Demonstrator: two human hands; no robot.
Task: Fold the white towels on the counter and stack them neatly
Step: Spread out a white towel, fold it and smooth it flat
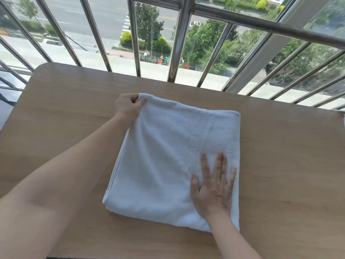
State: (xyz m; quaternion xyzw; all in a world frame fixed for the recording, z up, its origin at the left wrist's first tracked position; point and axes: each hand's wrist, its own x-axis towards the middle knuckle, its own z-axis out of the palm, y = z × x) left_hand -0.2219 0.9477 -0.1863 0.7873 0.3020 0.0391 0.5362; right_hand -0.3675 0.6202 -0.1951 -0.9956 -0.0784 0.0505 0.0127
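One white towel (168,156) lies on one wooden counter (65,113). Two hands touch it: one left hand (128,107) at its 11 o'clock corner, one right hand (212,191) near 5 o'clock. One metal railing (179,43) spans 12 o'clock, and one white scrap (343,121) shows at 3 o'clock.

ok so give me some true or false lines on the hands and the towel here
1. The left hand pinches the towel's far left corner. True.
2. The right hand is lifted clear of the towel. False: it lies flat on the near right part, fingers straight.
3. The towel hangs over the table edge. False: it lies wholly on the table.
4. The towel is folded into layers. True: stacked edges show at its near left.
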